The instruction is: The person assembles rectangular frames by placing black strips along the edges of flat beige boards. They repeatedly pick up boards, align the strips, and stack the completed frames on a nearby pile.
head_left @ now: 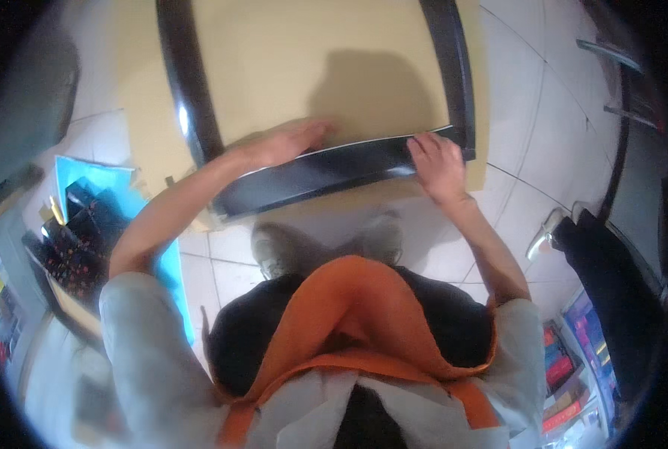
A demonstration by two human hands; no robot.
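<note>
A black glossy frame point(326, 176) lies on a tan board point(274, 67). Its two side rails run away from me, and its near rail crosses in front of my feet. A thin white edge shows along the inner side of that near rail. My left hand point(293, 144) lies over this inner edge, left of the middle, with its fingers stretched toward the tan surface inside. Near the right corner, my right hand point(437, 166) has its fingers bent over the same rail, gripping it. The thumb's underside is hidden.
On the left, a dark box of tools point(87, 232) stands on a bright blue sheet point(102, 172). Another person's dark trouser leg and light shoe point(547, 232) are at the right. Shelves with coloured packages point(562, 359) stand lower right. Pale floor tiles point(528, 135) surround the board.
</note>
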